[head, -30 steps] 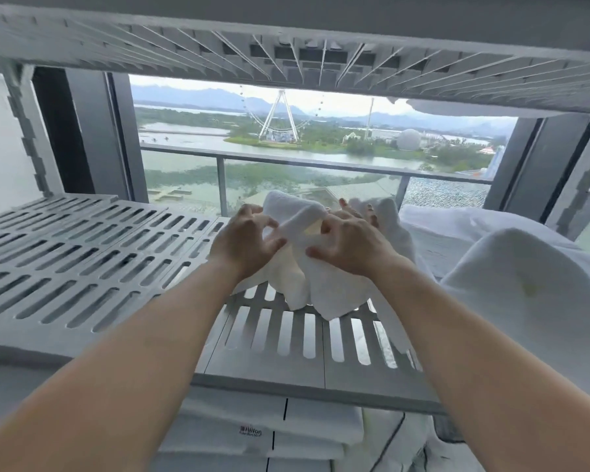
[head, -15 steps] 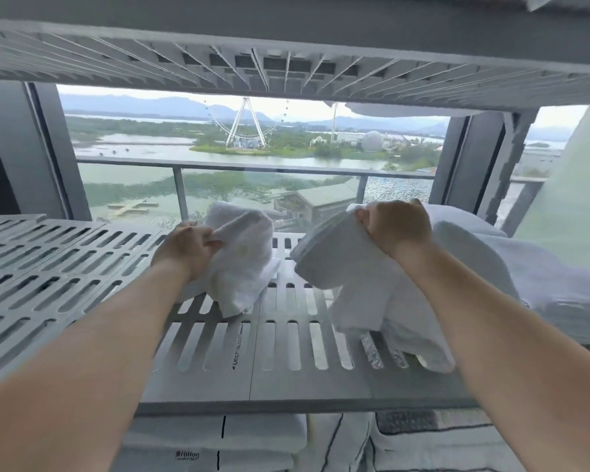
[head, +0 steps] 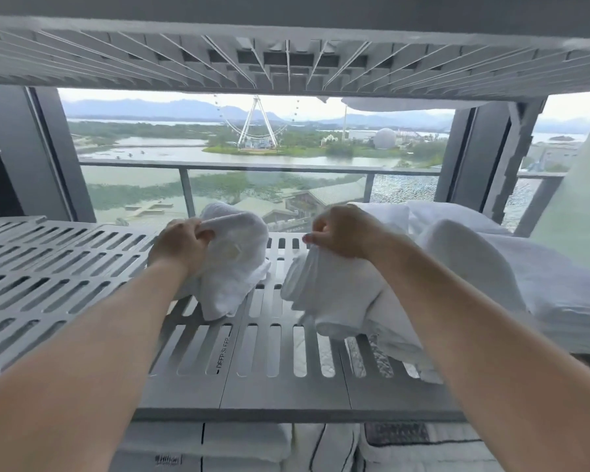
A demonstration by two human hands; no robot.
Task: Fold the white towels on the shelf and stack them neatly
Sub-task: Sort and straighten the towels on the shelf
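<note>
My left hand (head: 181, 241) grips a small crumpled white towel (head: 235, 264) that droops onto the grey slotted shelf (head: 65, 267). My right hand (head: 341, 235) pinches the top of a second white towel (head: 334, 294), which hangs in folds down to the shelf. The two towels are apart, with a strip of bare shelf between them. A heap of more white towels (head: 532, 284) lies on the shelf at the right, behind my right forearm.
Another slotted shelf (head: 286, 59) runs close overhead. Folded white linen (head: 239, 444) is stacked on the level below. Behind the shelf is a window with a balcony rail (head: 252, 165). The shelf's left half holds nothing.
My hands, first together on one bundle of towels, pulled apart with a towel each. Since half a second ago both hands have lowered slightly and the right towel hangs lower.
</note>
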